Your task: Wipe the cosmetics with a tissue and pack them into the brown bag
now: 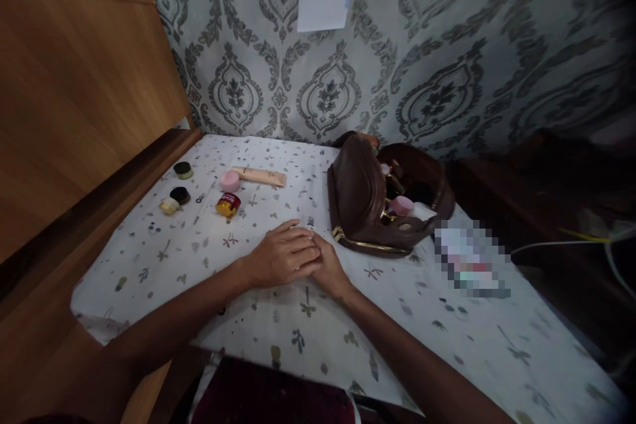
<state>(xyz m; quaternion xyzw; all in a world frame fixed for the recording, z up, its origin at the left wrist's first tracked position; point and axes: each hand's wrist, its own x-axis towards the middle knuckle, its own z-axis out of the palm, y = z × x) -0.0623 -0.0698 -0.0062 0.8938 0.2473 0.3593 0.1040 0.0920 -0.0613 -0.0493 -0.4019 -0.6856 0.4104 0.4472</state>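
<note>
My left hand [284, 257] lies over my right hand [328, 271] on the patterned white tablecloth [199, 305]. The left fingers are stretched across the back of the right hand, with no object visible in them. Most of the right fingers are hidden underneath. Nearest on the right stands an unzipped brown leather bag [355, 192] holding several small items, among them a pink-lidded container [401, 205]. To the left are a red-and-yellow jar [228, 205], a pink round container [230, 180] and a peach tube [261, 176].
Farther left sit a green jar with a dark lid [183, 171], a small black round item [179, 195] and a cream-coloured one [169, 206]. A pixelated item [470, 262] lies right of the bag. A wooden panel [84, 79] borders the left; patterned wallpaper [268, 66] rises behind.
</note>
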